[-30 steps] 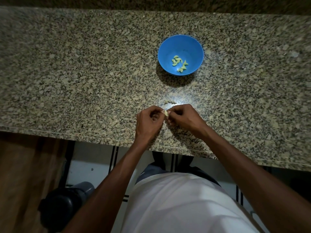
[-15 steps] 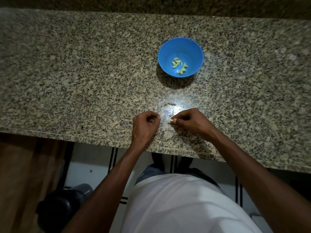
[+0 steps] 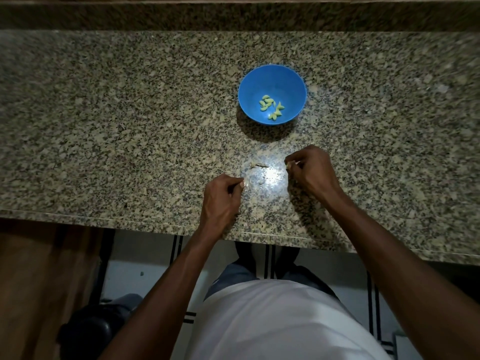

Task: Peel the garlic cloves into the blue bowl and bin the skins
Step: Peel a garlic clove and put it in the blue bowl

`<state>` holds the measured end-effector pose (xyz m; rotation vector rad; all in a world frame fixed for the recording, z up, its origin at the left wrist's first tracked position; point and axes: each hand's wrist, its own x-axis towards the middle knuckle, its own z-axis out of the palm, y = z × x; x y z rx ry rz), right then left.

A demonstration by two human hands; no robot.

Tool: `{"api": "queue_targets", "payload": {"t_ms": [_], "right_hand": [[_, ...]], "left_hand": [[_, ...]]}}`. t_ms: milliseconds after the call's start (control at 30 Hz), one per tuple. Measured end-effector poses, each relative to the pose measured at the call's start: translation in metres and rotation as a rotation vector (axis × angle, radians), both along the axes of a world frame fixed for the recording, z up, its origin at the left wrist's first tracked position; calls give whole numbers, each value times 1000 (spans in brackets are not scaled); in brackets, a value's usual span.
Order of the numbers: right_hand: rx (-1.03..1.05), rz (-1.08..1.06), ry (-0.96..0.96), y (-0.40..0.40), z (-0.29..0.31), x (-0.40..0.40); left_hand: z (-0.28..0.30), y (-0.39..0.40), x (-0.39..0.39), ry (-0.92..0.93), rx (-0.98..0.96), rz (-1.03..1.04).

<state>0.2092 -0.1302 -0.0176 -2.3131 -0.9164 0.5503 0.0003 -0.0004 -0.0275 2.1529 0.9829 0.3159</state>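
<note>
A blue bowl [image 3: 272, 81] stands on the granite counter with several pale peeled garlic cloves [image 3: 271, 107] in its bottom. My right hand [image 3: 310, 168] hovers just below the bowl and pinches a small peeled clove [image 3: 287, 166] at its fingertips. My left hand [image 3: 223, 197] rests on the counter nearer the front edge, fingers curled, pinching a thin pale skin [image 3: 246, 182]. A scrap of garlic skin [image 3: 258, 165] lies on the counter between the two hands.
The granite counter [image 3: 130, 126] runs wide to both sides, with a raised back ledge [image 3: 233, 16]. Below its front edge, at lower left on the floor, sits a dark round bin [image 3: 96, 331]. A wooden panel [image 3: 39, 281] stands at the left.
My hands have parted. The right hand moved up and right toward the bowl with the clove. The left hand stayed low with the skin.
</note>
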Motion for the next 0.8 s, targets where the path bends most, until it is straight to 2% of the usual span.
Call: {"api": "queue_targets", "payload": {"t_ms": [100,233,367,433,567,633,800], "right_hand": [[-6,17,-119,4,2,-10],[46,179,-124,27,8,-23],[-43,407,-171,55,-8,-30],[-74,427,-189,60,-11,-34],[-66,390,-158,55,-9,-38],[-26,338,-59,50,-8,-43],[175,-170,407,29,9,-38]], "left_hand": [[5,1,-3,2,-73,50],[9,7,-4,6,-117,49],[10,13,-4,24,-82,70],[10,17,-6,-18,-48,93],[4,28,-12,-15,14,78],[1,32,-14,1,24,35],[-3,36,-9,-24,27,-38]]}}
